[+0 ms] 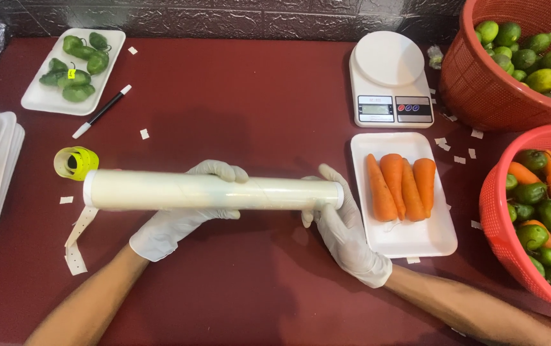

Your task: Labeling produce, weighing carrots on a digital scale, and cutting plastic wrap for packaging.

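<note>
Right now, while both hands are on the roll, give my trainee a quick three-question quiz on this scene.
1. True or false: the left hand and the right hand both grip the roll of cling film.
2. How many carrots lie on the white tray beside the right hand?
3. What sits on the far side of that tray? A: the kitchen scale; B: the black pen; C: the tray of green peppers.

Key: 1 true; 2 four; 3 A.
</note>
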